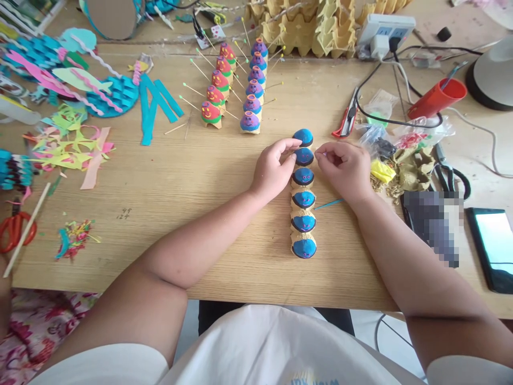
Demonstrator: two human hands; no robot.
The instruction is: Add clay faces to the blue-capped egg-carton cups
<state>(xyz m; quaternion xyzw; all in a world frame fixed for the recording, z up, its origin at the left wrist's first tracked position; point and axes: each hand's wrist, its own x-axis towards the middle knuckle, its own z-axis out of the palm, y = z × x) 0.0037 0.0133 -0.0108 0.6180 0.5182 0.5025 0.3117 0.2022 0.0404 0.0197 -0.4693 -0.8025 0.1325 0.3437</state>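
Observation:
A strip of egg-carton cups stands in a column before me, its domes covered in blue clay with black rims. Several domes carry small pink face details. My left hand steadies the strip near its far end, thumb and fingers against the second dome. Just right of that dome, my right hand is closed in a pinch. Whatever lies between its fingertips is too small to make out. A thin blue stick lies beside the strip, below my right hand.
Red-green egg-carton strip and purple-blue strip with pins stand behind. Right are a utility knife, red cup, black-handled scissors and phone. Paper scraps and red scissors lie left, near another person's patterned clothing.

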